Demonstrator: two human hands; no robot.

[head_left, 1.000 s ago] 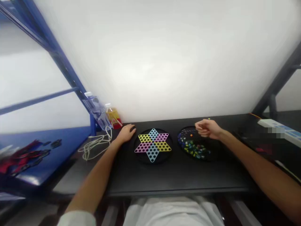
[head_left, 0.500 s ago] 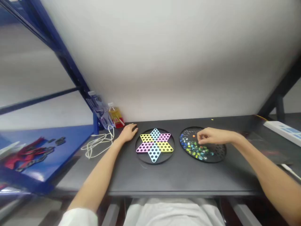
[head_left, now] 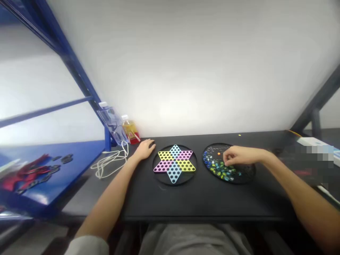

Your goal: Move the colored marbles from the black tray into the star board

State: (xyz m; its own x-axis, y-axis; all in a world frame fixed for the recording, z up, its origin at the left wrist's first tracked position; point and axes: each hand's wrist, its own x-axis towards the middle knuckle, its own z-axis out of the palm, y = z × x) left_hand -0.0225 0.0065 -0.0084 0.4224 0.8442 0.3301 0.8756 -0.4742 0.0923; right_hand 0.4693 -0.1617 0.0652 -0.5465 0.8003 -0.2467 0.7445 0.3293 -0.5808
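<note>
My right hand (head_left: 231,156) is over a round black tray (head_left: 245,181), fingertips pinched together down at a heap of glass marbles (head_left: 220,170) in blue, green, yellow and clear. Whether a marble sits between those fingertips is hidden. A small orange piece (head_left: 219,153) lies in the tray, left of the hand. To the left is a Chinese checkers board (head_left: 174,163), a holed six-pointed star in yellow, pink and light blue on a round black base; its holes look bare. My left hand (head_left: 144,149) rests flat on the table beyond the board's left side, fingers stretched, holding nothing.
A white cable (head_left: 106,163) lies coiled left of my forearm. Behind it stand a clear bottle (head_left: 113,122) and a bottle with yellow and red liquid (head_left: 131,131). Red and black pieces (head_left: 32,173) lie on a blue surface. A white box (head_left: 313,142) is at the right.
My right hand has dipped slightly lower toward the marbles, fingertips still pinched. My left hand has stayed in place. The board and tray have not moved.
</note>
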